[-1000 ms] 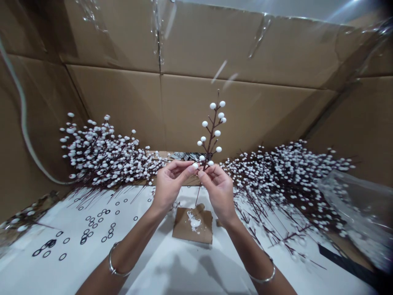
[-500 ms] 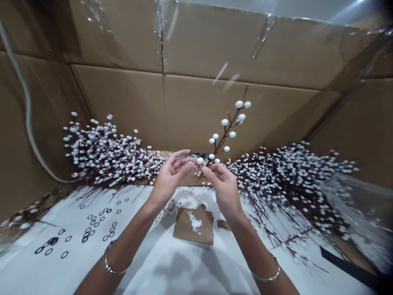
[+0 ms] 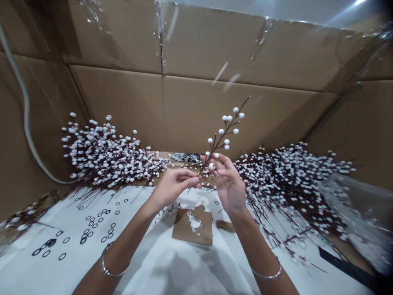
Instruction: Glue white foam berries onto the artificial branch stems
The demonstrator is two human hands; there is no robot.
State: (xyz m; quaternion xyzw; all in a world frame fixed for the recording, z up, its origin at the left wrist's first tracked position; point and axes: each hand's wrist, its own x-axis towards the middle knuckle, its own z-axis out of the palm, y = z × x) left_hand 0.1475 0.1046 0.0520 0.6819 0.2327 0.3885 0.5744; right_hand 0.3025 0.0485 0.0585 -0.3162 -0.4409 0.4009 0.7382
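Observation:
A brown artificial berry branch [image 3: 218,141] with white berries slants up to the right in front of the cardboard. Its lower stem end is pinched between the thumb and fingers of my left hand [image 3: 175,186]. My right hand [image 3: 229,184] curls loosely around the lower part of the branch, its fingers passing behind the stem. A white berry [image 3: 211,166] shows between its thumb and fingers. Below the hands, a cardboard square [image 3: 192,237] with a blob of white paste [image 3: 194,223] lies on the white table [image 3: 147,262].
White-berry branches are heaped at left [image 3: 104,155] and right [image 3: 282,176]. Several small black rings [image 3: 92,223] lie scattered on the left. A clear plastic bag [image 3: 356,200] sits at far right. Cardboard walls [image 3: 215,53] surround the table, and a pale cable [image 3: 26,110] hangs left.
My left hand has moved down and taken the stem's lower end. My right hand has loosened and shifted its fingers on the branch. The branch has turned and its top dipped slightly.

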